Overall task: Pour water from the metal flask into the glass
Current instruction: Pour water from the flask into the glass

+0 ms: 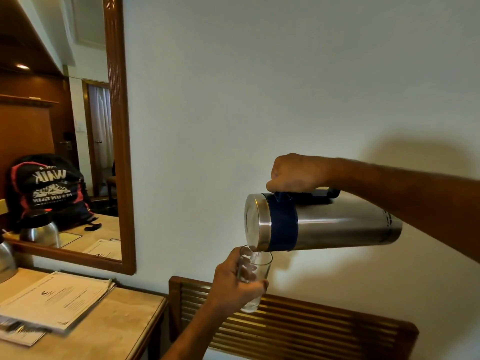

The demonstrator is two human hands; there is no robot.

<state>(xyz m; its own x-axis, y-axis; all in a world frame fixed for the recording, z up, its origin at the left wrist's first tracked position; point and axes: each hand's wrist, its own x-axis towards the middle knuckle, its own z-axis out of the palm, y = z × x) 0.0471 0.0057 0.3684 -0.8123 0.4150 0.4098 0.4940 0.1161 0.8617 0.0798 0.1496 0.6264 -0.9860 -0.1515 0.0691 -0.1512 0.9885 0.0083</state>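
**Flask tipped over the glass, water running in**

At right of centre the right hand [298, 175] is clenched around the dark blue handle on top of the metal flask [337, 224], with the forearm reaching in from the right edge of the frame. The flask lies almost horizontal in the air, its steel lid end pointing left and its base toward the right; a dark blue collar rings it just behind the lid. The lower edge of the lid end sits right over the rim of the glass [255, 276], and a thin stream of water falls from it into the glass.

Just below the flask's mouth, lower centre of the frame, the left hand [233, 284] grasps the glass with fingers wrapped round its side, holding it roughly upright in the air in front of the pale wall. A little water shows at the bottom of the glass.

Below the glass stands a slatted wooden rack [311, 331] against the wall. At lower left a table [124, 323] carries printed papers [54, 300], and above it hangs a wood-framed mirror [119, 141] reflecting a dark bag and a second steel jug
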